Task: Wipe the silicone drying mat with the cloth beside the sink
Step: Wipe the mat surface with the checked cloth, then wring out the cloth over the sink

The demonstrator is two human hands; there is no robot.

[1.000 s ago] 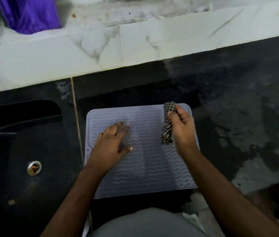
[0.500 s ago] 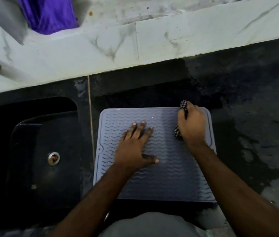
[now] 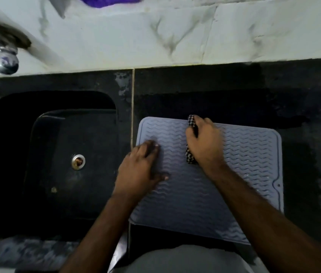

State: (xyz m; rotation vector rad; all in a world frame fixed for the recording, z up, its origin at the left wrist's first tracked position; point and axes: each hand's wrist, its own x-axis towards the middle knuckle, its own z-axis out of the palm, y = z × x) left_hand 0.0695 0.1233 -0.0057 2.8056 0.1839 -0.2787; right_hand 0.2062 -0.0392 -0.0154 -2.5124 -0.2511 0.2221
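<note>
A grey silicone drying mat [image 3: 250, 160] with wavy ridges lies on the black counter right of the sink. My right hand [image 3: 204, 142] grips a bunched black-and-white checked cloth [image 3: 190, 157] and presses it on the mat's upper middle; cloth ends show above and below the fist. My left hand [image 3: 140, 168] lies flat on the mat's left edge, fingers straight, holding the mat down.
A black sink [image 3: 57, 158] with a metal drain [image 3: 78, 162] sits to the left. A chrome tap [image 3: 2, 54] juts from the white marble backsplash [image 3: 175, 32]. Something purple [image 3: 108, 0] lies at the top edge. The black counter [image 3: 303, 107] looks wet.
My right hand has dragged the cloth leftward from the mat's far right corner toward its middle. My left hand slid to the mat's left edge. The camera view shifted left.
</note>
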